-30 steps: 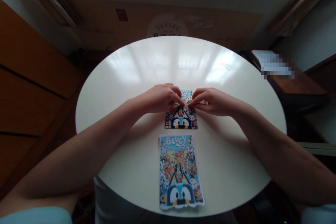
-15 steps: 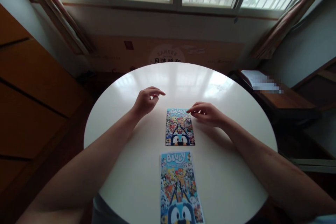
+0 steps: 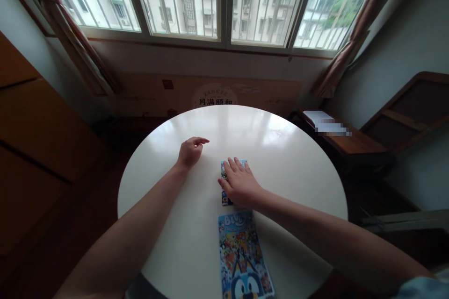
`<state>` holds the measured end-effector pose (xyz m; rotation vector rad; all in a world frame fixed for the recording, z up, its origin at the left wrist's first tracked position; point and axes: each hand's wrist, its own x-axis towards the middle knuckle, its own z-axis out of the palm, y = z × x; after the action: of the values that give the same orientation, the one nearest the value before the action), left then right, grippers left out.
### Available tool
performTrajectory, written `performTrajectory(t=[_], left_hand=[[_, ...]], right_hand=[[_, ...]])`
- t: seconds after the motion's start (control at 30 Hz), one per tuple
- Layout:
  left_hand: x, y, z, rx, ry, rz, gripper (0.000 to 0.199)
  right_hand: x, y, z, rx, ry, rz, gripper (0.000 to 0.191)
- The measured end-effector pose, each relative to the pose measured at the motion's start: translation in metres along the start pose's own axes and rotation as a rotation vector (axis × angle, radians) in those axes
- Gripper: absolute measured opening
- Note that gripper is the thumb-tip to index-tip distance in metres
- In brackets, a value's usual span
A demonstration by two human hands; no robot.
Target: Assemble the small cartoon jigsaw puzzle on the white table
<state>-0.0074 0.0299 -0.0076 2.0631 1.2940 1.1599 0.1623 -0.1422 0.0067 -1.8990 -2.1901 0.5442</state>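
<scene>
My right hand [image 3: 241,182] lies palm down on a small Bluey picture [image 3: 225,197], which looks like an assembled jigsaw puzzle. Its fingers are spread flat and cover most of the picture; the left strip and top edge still show. To the left, my left hand [image 3: 191,152] hovers over or rests at the white surface, holding nothing, with the index finger stretched out and the others loosely bent. Nearer to me lies a larger Bluey sheet [image 3: 243,252] with the same design, its lower end cut off by the view.
Both pictures lie on a round white table [image 3: 301,173]. Beyond it are a printed panel [image 3: 252,88] and barred windows [image 3: 259,4]. A wooden bench [image 3: 358,142] with white paper [image 3: 315,119] stands right, a wooden cabinet [image 3: 35,131] left.
My right hand has moved from the small picture's upper right edge onto it and flattened out. My left hand stays to its left. The camera view has tilted up somewhat.
</scene>
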Motion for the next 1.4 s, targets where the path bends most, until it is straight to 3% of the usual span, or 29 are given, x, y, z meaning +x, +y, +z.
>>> performTrajectory(t=[0.2, 0.33, 0.43, 0.7, 0.87, 1.03, 1.23, 1.4], left_hand=[[0.001, 0.002, 0.0, -0.014, -0.064, -0.002, 0.036], [0.003, -0.001, 0.001, -0.022, -0.106, -0.012, 0.036], [0.003, -0.003, 0.001, -0.016, -0.122, -0.021, 0.037], [0.0, 0.009, -0.004, 0.026, -0.162, -0.054, 0.038], [0.003, 0.007, -0.006, 0.026, -0.165, -0.063, 0.037], [0.004, 0.008, -0.006, 0.05, -0.17, -0.069, 0.037], [0.004, 0.015, -0.005, 0.067, -0.19, -0.074, 0.038], [0.004, 0.014, -0.006, 0.046, -0.205, -0.095, 0.04]], right_hand=[[0.009, 0.006, 0.014, -0.042, 0.052, 0.01, 0.08], [0.013, 0.03, 0.004, -0.091, 0.048, 0.017, 0.079], [0.018, 0.068, -0.014, -0.184, 0.023, 0.018, 0.077], [0.037, 0.209, -0.075, -0.263, 0.036, 0.085, 0.07], [0.046, 0.267, -0.104, -0.287, 0.097, 0.153, 0.065], [0.045, 0.285, -0.101, -0.271, 0.197, 0.286, 0.072], [0.051, 0.283, -0.08, -0.255, 0.136, 0.347, 0.073], [0.071, 0.289, -0.092, -0.254, 0.12, 0.343, 0.07]])
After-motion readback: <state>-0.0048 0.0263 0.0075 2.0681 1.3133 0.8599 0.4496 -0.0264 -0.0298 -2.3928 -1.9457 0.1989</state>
